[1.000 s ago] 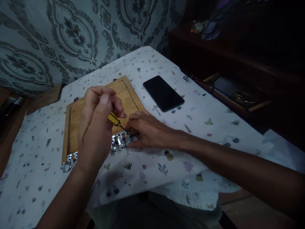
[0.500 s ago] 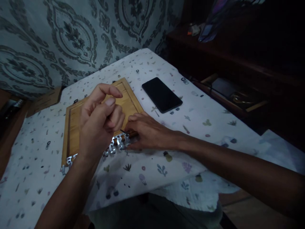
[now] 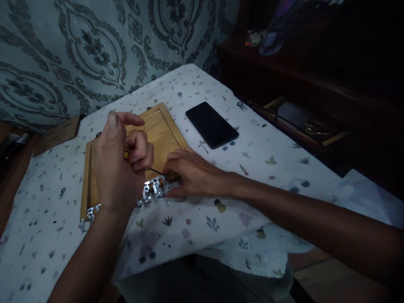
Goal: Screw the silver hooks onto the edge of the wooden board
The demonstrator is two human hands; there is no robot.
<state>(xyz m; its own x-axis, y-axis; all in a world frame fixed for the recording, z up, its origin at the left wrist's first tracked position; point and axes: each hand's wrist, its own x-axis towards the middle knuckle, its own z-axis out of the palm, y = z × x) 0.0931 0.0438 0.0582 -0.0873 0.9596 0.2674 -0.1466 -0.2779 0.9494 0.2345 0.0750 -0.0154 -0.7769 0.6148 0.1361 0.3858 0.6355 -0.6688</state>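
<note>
My left hand (image 3: 121, 168) is closed round a small screwdriver (image 3: 157, 171) with a yellow and black handle, mostly hidden by the fingers; its thin shaft points down to the right. The tip meets a silver metal hook rail (image 3: 154, 188) along the near edge of a wooden board (image 3: 164, 128). My right hand (image 3: 192, 172) lies on the right end of that rail and board, fingers pressed down on it. The rail's left end (image 3: 90, 212) shows past my left wrist.
A black phone (image 3: 211, 124) lies face up beyond the board. The table wears a white printed cloth (image 3: 252, 155) with small loose metal bits scattered on it. A patterned wall stands behind; dark wooden furniture with an open drawer (image 3: 303, 122) is at the right.
My left hand has rolled on the screwdriver handle, fingers curling in and thumb lifting. The right hand stays pressed on the rail. The view has shifted slightly.
</note>
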